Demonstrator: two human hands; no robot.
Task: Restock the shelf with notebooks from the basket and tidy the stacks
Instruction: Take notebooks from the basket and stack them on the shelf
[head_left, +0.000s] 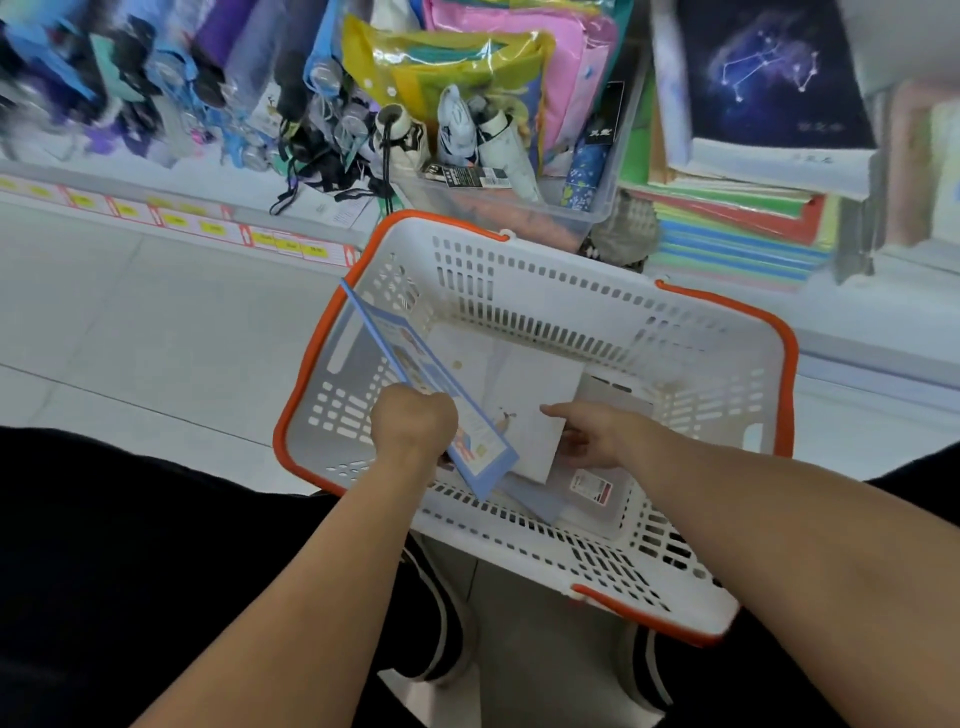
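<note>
Left hand (414, 421) fisted round the near end of a blue notebook (431, 384), held on edge over the basket (545, 291). Long axis running from the near side up and away to the far left rim. Right hand (597, 436) reaching in from the right, forefinger straight and pointing left, resting on a white notebook (524, 410) lying flat on the basket floor; whether the other fingers pinch its edge cannot be told. More flat items under and beside it, near the front wall. Shelf stacks (737, 218) up and to the right, beyond the basket's far rim, so nearer the right arm. Probably next: lift the white one, then carry both up and rightward, turning the blue one flat to match the stacks.
</note>
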